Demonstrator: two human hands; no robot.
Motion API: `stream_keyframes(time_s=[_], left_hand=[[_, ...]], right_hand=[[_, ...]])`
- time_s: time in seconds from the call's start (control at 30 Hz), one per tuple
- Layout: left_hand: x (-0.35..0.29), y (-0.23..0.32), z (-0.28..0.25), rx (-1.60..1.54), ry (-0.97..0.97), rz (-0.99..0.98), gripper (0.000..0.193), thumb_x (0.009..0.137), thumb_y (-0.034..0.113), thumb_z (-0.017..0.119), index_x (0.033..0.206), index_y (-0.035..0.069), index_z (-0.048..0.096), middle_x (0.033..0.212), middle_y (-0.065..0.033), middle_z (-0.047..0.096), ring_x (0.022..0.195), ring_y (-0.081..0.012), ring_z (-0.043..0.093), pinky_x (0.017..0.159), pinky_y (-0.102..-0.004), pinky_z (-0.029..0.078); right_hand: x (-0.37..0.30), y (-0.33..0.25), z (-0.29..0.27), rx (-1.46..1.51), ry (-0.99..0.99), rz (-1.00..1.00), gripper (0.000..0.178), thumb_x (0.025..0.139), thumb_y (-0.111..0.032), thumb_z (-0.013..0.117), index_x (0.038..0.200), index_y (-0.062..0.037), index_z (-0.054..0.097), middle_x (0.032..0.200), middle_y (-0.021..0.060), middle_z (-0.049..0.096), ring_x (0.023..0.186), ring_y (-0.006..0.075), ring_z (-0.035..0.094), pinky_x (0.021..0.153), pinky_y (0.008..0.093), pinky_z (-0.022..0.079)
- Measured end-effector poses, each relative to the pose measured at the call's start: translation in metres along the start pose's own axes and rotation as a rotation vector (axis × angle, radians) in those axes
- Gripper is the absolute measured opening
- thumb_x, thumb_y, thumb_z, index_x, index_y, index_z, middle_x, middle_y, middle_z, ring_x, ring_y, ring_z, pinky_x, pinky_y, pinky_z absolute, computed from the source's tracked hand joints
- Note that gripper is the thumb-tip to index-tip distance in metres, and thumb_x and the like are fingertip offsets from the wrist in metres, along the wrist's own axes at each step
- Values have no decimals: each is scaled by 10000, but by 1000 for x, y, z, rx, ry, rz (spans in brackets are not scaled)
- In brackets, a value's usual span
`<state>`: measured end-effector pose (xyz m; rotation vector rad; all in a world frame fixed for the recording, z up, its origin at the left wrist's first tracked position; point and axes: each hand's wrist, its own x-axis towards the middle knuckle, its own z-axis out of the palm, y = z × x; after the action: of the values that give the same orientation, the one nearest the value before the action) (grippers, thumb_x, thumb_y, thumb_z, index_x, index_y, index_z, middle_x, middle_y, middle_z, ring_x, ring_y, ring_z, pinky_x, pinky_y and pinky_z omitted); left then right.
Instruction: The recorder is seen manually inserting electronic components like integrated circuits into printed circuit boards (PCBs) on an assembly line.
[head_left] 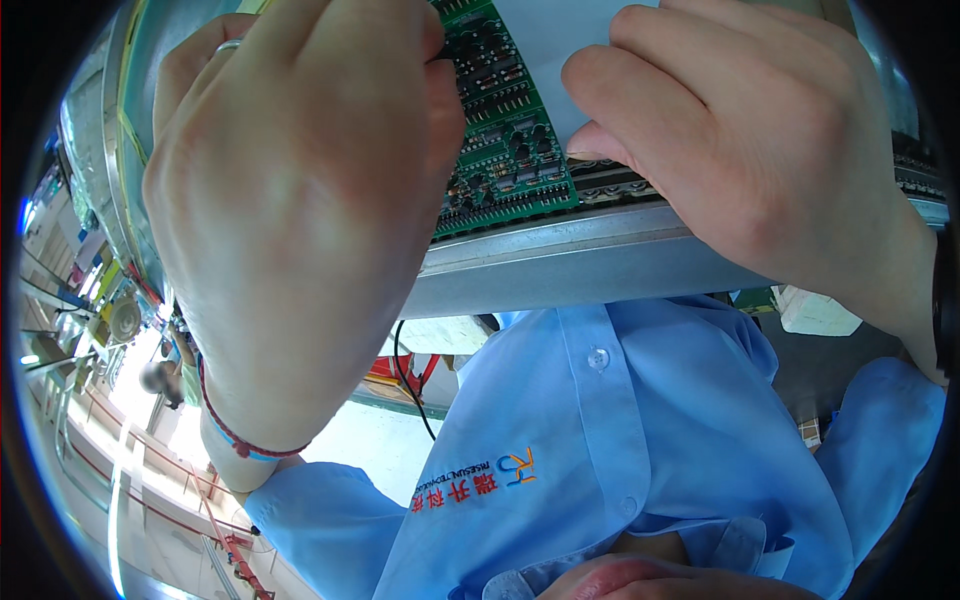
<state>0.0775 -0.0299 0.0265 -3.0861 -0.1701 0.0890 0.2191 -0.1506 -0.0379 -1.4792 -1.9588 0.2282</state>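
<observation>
A green circuit board (510,150), crowded with small black components and rows of pins, lies at the top centre along a metal rail. My left hand (300,150) is closed over the board's left part, its fingers curled. Its fingertips and anything in them are hidden behind the back of the hand. Just right of the board is my right hand (740,130), its fingers folded and thumb against the index finger. Whether something small sits in that pinch cannot be seen. A gap shows between this hand and the board's edge.
The metal rail (580,245) crosses in front of me, with a chain (615,185) along its far side. A pale flat surface (565,35) lies beyond the board. A black cable (402,365) hangs below the rail. Red objects (405,375) stand beneath it.
</observation>
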Motion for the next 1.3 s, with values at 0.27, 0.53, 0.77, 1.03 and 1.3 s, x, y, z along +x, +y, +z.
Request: stream_keyframes(time_s=[0.27, 0.53, 0.77, 1.03, 1.3], left_hand=[[1, -4, -3, -76, -52, -43, 147, 769, 72, 771, 882, 83, 678, 787, -23, 661, 701, -127, 608, 659, -273, 498], [4, -10, 5, -90, -112, -82, 150, 776, 50, 774, 911, 74, 715, 789, -29, 669, 669, -112, 597, 633, -244, 483], [4, -12, -5, -197, -154, -158, 140, 775, 60, 775, 898, 71, 711, 794, -29, 674, 665, -103, 587, 618, -244, 475], [0, -15, 10, -129, -74, -46, 156, 768, 76, 771, 902, 97, 693, 789, -20, 678, 656, -104, 588, 607, -254, 489], [-10, -11, 16, -34, 65, -21, 146, 767, 74, 766, 880, 102, 678, 767, 1, 663, 644, -103, 572, 604, -258, 494]], right_hand=[[-10, -4, 0, 29, 9, -3, 209, 694, -78, 753, 816, -15, 596, 683, 85, 552, 542, 244, 548, 487, 350, 429], [-14, -10, 1, 149, -154, 250, 256, 763, -146, 750, 768, -41, 516, 569, 97, 490, 491, 285, 517, 460, 399, 363], [-9, -11, 2, 142, -167, 227, 264, 749, -153, 760, 782, -40, 524, 568, 90, 492, 491, 283, 518, 451, 395, 365], [-8, -9, 5, 127, -137, 215, 281, 720, -166, 776, 803, -38, 540, 570, 88, 494, 491, 280, 522, 452, 388, 378], [-8, -11, 6, 126, -101, 215, 279, 714, -178, 778, 798, -37, 552, 574, 83, 504, 492, 272, 529, 454, 384, 386]])
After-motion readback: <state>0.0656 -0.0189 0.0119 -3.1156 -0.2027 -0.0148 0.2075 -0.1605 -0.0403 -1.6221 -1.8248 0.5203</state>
